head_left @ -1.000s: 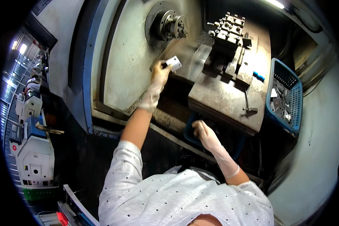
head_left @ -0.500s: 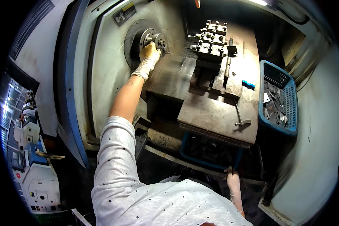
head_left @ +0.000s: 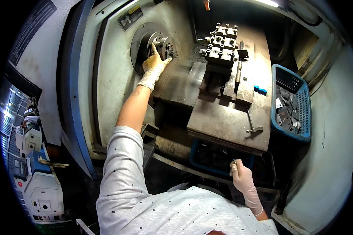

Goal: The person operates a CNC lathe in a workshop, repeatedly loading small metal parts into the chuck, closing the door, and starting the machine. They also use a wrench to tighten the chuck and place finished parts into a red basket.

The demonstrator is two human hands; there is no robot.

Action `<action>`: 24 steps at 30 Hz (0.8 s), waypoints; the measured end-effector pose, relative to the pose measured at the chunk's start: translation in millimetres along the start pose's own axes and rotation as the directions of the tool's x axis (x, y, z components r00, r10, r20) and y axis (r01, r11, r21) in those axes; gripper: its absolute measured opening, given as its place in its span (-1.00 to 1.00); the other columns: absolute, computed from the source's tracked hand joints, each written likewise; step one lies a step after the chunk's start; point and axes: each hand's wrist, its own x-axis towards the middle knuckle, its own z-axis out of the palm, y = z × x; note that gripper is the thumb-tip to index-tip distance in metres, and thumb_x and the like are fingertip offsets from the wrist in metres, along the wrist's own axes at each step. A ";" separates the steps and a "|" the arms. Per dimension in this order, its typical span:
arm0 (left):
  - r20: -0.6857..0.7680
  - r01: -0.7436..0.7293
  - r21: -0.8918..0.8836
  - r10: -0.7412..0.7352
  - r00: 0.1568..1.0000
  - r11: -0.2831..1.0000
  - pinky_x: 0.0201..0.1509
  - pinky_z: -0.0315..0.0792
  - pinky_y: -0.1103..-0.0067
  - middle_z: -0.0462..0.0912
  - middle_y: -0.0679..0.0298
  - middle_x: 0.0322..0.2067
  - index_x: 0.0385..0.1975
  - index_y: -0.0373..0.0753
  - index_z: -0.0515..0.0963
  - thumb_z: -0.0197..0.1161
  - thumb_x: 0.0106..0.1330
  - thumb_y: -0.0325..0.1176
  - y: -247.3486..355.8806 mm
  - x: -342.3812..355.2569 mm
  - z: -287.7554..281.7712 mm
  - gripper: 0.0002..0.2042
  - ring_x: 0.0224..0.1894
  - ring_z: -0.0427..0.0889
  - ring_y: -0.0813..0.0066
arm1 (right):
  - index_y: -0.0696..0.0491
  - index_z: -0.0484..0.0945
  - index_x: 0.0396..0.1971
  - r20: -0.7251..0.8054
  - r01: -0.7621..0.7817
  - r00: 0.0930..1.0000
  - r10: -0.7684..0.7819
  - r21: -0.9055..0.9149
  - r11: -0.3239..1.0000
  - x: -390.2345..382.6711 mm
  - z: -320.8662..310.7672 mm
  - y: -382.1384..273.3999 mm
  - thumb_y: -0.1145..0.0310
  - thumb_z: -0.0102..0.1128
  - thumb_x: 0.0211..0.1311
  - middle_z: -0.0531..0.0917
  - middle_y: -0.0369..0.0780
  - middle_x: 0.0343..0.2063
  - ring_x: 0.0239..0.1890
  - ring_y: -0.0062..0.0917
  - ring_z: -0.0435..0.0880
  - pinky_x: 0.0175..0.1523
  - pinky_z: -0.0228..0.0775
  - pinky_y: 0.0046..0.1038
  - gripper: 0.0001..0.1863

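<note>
At the round metal chuck [head_left: 168, 47] of a lathe, my gloved left hand [head_left: 154, 65] reaches in with thumb and forefinger spread against its edge; nothing shows between them. My gloved right hand [head_left: 242, 177] is closed in a pinch, low in front of the machine. A small dark tip pokes out above its fingers; the rest of that piece is hidden, so its kind cannot be told. Just beyond this hand, a blue basket [head_left: 193, 153] of dark parts sits in shadow under the metal slide [head_left: 219, 121].
Tool blocks with several upright bolts [head_left: 220, 53] stand on the slide. A T-shaped wrench [head_left: 255, 129] and small blue pieces [head_left: 259, 90] lie there too. To the right, a blue plastic basket [head_left: 291, 137] holds flat metal parts. The open door [head_left: 76, 90] edges the left side.
My left hand has opened from a closed grip at the chuck's front and shifted slightly down. My right hand has risen toward the slide from lower down, its fingers pinched.
</note>
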 end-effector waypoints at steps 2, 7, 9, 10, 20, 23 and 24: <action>-0.079 0.001 -0.122 -0.010 0.997 0.992 -0.43 0.40 0.45 0.55 0.10 -0.45 0.16 -0.05 -0.32 0.13 -0.11 0.14 -9.7 8.2 17.2 -0.07 -0.45 0.56 0.28 | 0.11 0.29 -0.40 0.027 0.229 0.973 -0.229 -0.022 0.973 16.5 -2.6 -30.9 0.29 -0.16 0.15 0.46 -0.10 -0.71 -0.63 -0.19 0.46 -0.56 0.26 -0.34 -0.82; 0.008 0.045 -0.205 -0.045 0.999 0.978 -0.38 0.42 0.41 0.54 0.08 -0.41 0.16 -0.04 -0.27 0.12 -0.05 0.03 -9.4 19.8 33.2 -0.15 -0.41 0.56 0.24 | 0.11 0.27 -0.43 0.138 0.624 0.781 -0.609 -0.133 0.770 83.7 1.0 -124.5 0.35 -0.07 0.09 0.40 -0.13 -0.80 -0.71 -0.25 0.44 -0.63 0.24 -0.34 -0.85; -0.004 0.072 -0.214 -0.074 0.997 0.974 -0.37 0.42 0.40 0.54 0.07 -0.43 0.15 -0.05 -0.27 0.11 -0.03 -0.05 -4.7 16.8 28.3 -0.19 -0.42 0.56 0.22 | 0.10 0.24 -0.45 0.095 0.636 0.770 -0.630 -0.178 0.751 116.2 13.3 -157.7 0.35 -0.07 0.08 0.39 -0.14 -0.83 -0.75 -0.23 0.42 -0.64 0.23 -0.31 -0.85; -0.015 0.061 -0.231 -0.066 0.998 0.971 -0.35 0.41 0.40 0.54 0.06 -0.44 0.15 -0.06 -0.29 0.10 -0.03 -0.07 -5.4 17.1 27.8 -0.19 -0.42 0.56 0.21 | 0.10 0.23 -0.45 0.060 0.621 0.781 -0.622 -0.189 0.761 137.2 23.4 -167.9 0.35 -0.07 0.08 0.39 -0.15 -0.84 -0.77 -0.22 0.41 -0.65 0.23 -0.31 -0.85; -0.066 -0.028 -0.397 0.001 0.998 0.917 -0.45 0.41 0.35 0.53 -0.01 -0.53 0.12 -0.01 -0.30 0.09 -0.02 -0.13 4.3 20.5 38.5 -0.22 -0.53 0.53 0.11 | 0.12 0.40 -0.42 -0.394 0.289 0.917 -0.063 0.548 0.785 399.7 98.6 -151.7 0.31 -0.16 0.13 0.50 -0.17 -0.63 -0.59 -0.46 0.52 -0.47 0.32 -0.48 -0.80; -0.110 -0.038 -0.397 -0.006 0.994 0.917 -0.48 0.40 0.35 0.53 0.00 -0.55 0.12 -0.03 -0.27 0.05 -0.03 -0.16 3.4 20.6 43.8 -0.24 -0.56 0.53 0.12 | 0.09 0.36 -0.39 -0.465 0.313 0.875 -0.138 0.325 0.893 432.3 112.2 -137.1 0.29 -0.16 0.12 0.51 -0.09 -0.59 -0.54 -0.28 0.52 -0.41 0.31 -0.37 -0.81; -0.119 -0.038 -0.394 -0.010 0.993 0.918 -0.48 0.40 0.35 0.53 0.00 -0.55 0.12 -0.03 -0.27 0.05 -0.03 -0.16 -2.0 18.9 45.9 -0.25 -0.56 0.53 0.12 | 0.07 0.35 -0.38 -0.464 0.332 0.870 -0.166 0.303 0.893 419.6 112.1 -146.5 0.29 -0.15 0.12 0.51 -0.09 -0.58 -0.53 -0.25 0.51 -0.41 0.31 -0.36 -0.82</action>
